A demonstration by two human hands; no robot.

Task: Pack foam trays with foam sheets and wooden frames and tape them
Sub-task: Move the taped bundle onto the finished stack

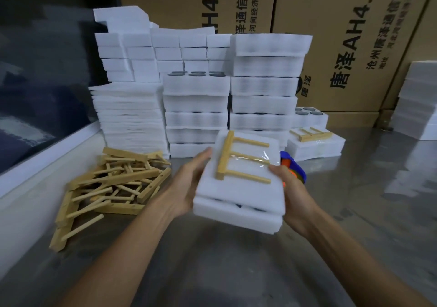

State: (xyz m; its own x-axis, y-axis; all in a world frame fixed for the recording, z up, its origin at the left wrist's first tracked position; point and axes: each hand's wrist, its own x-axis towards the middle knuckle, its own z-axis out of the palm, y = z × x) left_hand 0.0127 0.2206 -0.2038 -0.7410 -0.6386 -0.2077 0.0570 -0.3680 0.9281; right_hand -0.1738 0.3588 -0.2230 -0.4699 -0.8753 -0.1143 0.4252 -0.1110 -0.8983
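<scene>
Now both hands' fingers clasp the white foam tray (238, 195), wooden frame (238, 162) taped on top.

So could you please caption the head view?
Both hands hold a taped foam pack topped with a wooden frame.

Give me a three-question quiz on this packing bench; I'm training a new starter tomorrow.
1. True or false: the wooden frame on the held foam pack is already under clear tape.
2. Which side of the pack has the loose frame pile: A left, B right?
3. How many hands hold the pack?

Key: 1 true. 2 A. 3 two: the left hand and the right hand hold its opposite edges.
</scene>
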